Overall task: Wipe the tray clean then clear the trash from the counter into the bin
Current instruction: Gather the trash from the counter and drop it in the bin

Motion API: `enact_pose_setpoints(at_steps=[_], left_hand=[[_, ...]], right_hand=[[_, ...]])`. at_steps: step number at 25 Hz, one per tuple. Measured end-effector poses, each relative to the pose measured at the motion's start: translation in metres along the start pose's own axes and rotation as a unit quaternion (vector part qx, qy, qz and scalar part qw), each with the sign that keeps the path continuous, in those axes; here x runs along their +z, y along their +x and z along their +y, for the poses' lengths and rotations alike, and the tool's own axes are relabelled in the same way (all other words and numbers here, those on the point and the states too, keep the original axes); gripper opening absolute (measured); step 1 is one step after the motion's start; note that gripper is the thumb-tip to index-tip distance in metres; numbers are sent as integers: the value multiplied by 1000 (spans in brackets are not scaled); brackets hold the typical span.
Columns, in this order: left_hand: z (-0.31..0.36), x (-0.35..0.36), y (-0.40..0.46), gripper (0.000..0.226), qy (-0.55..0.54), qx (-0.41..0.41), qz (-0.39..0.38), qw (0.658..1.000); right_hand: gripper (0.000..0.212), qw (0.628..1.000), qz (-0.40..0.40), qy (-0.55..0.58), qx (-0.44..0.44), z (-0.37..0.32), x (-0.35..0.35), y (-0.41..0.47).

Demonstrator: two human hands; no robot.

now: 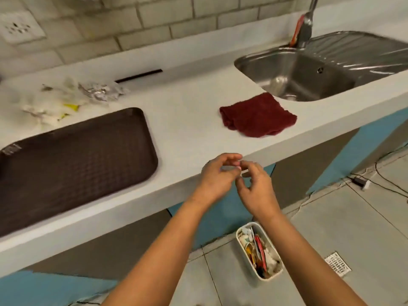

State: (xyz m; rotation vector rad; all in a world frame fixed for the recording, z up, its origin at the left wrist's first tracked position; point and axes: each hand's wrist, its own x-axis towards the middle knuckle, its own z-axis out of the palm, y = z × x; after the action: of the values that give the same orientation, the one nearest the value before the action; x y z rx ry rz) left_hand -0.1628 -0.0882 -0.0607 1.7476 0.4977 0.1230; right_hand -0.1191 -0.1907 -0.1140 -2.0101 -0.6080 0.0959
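Observation:
A dark brown textured tray (77, 164) lies on the white counter (187, 120) at the left. Behind it sits a pile of crumpled paper, foil and wrappers (66, 100). A folded dark red cloth (258, 115) lies on the counter near the sink. A small white bin (240, 241) holding wrappers stands on the floor below the counter edge. My left hand (218, 173) and my right hand (256, 188) meet over the counter's front edge. Their fingers are loosely curled with the fingertips touching each other, and they hold nothing I can see.
A steel sink (309, 74) with a tap (306, 25) is set into the counter at the right. A wall socket (19, 27) is at the top left. On the tiled floor are a drain grate (337, 263) and a cable with an adapter (362, 182).

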Motion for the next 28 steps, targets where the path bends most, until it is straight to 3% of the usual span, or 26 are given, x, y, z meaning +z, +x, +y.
enact_pose_setpoints(at_steps=[6,11,20,28], left_hand=[[53,-140,-16,31,-34,49,115,992],[49,-214,-10,30,-47,39,166,984],[23,-296,69,25,-20,-14,268,963],[-1,-357,160,32,-14,-122,369,921]], right_hand=[[31,998,19,16,-65,-108,41,59],[28,998,3,33,-62,-146,81,94],[26,996,-75,-13,-53,-143,132,192],[26,980,-169,-81,-69,-129,183,312]])
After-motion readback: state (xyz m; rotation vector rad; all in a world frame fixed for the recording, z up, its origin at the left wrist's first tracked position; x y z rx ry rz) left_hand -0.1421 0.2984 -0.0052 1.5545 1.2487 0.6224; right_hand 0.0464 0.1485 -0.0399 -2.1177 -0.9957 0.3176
